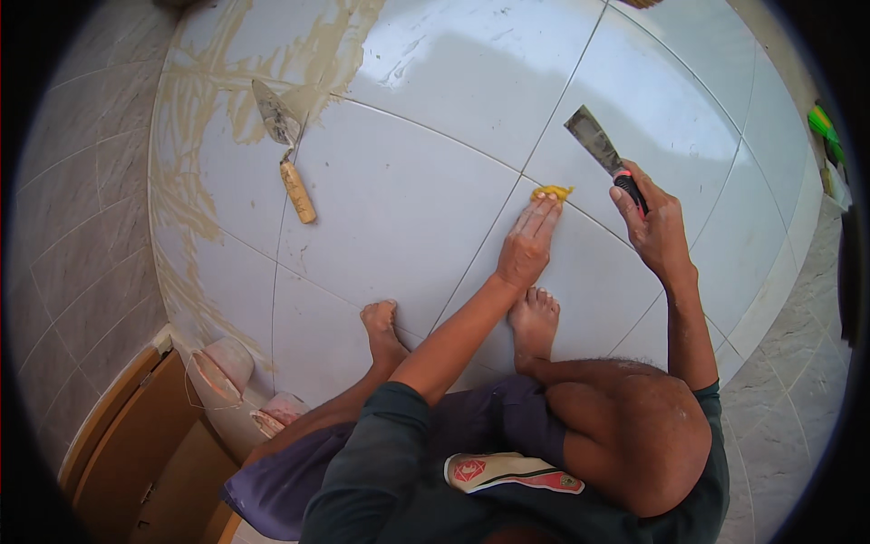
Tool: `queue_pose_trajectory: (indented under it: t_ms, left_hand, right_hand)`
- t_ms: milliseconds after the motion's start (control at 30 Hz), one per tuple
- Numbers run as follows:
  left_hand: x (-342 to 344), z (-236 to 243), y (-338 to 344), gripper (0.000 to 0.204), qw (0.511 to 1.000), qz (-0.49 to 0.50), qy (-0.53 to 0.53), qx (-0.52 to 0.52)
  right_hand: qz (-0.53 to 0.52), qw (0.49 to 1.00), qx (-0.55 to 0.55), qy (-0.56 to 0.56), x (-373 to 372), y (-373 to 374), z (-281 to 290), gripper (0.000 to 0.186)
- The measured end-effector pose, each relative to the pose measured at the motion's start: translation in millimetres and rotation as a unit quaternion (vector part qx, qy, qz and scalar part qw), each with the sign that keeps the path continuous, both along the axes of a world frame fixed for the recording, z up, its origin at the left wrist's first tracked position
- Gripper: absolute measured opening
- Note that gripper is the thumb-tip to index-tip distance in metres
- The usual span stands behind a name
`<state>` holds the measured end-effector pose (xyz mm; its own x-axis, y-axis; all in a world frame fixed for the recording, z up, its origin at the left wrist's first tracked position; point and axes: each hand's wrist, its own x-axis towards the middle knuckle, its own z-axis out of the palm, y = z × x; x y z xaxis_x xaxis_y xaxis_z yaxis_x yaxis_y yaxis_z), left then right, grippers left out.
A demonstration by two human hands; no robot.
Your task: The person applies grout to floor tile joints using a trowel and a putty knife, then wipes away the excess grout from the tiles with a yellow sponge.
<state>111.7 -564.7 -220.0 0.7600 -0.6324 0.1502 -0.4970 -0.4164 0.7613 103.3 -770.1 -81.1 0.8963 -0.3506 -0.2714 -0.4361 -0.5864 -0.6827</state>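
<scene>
Right hand [658, 222] — scraper [594, 139] between seams [522, 173]

I see smooth, glossy pale floor tiles [390, 186]; matt, ridged beige smears [340, 41] toward eleven o'clock. Trowel [293, 175] at ten: dull metal blade [275, 116], wooden handle [299, 198]. Scraper [601, 145] at two: stained metal blade [591, 131], black-red plastic-looking grip [625, 184].

Around the left hand [526, 254], the tiled floor [408, 195] leaves a free passage from 9 to 12 o'clock, until the trowel [292, 177], which lies well apart near 10 o'clock. Between 1 and 3 o'clock, the yellow wad [563, 192], the putty knife [603, 150] and the right hand [660, 227] stand in the way, while the bare feet [535, 325] block the side at 6 and 8 o'clock.
</scene>
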Motion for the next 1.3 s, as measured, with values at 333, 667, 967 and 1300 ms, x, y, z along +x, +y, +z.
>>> queue_pose_trajectory:
  t_ms: [333, 667, 967, 1300]
  left_hand:
    - [69, 18, 125, 0.033, 0.97, 0.233, -0.049, 0.042]
    - [204, 4, 135, 0.032, 0.969, 0.161, -0.169, 0.087]
    - [-33, -16, -54, 0.045, 0.997, -0.053, -0.04, -0.047]
    - [-34, 19, -46, 0.036, 0.95, -0.188, 0.195, -0.153]
  right_hand:
    - [0.173, 0.983, -0.006, -0.056, 0, 48, -81, 0.029]
    - [0.27, 0.95, -0.12, 0.104, -39, 0, -40, 0.025]
    - [0.052, 0.986, -0.117, 0.105, -154, -57, 14, 0.03]
    - [-0.092, 0.994, 0.03, 0.042, -66, -35, -12, 0.042]
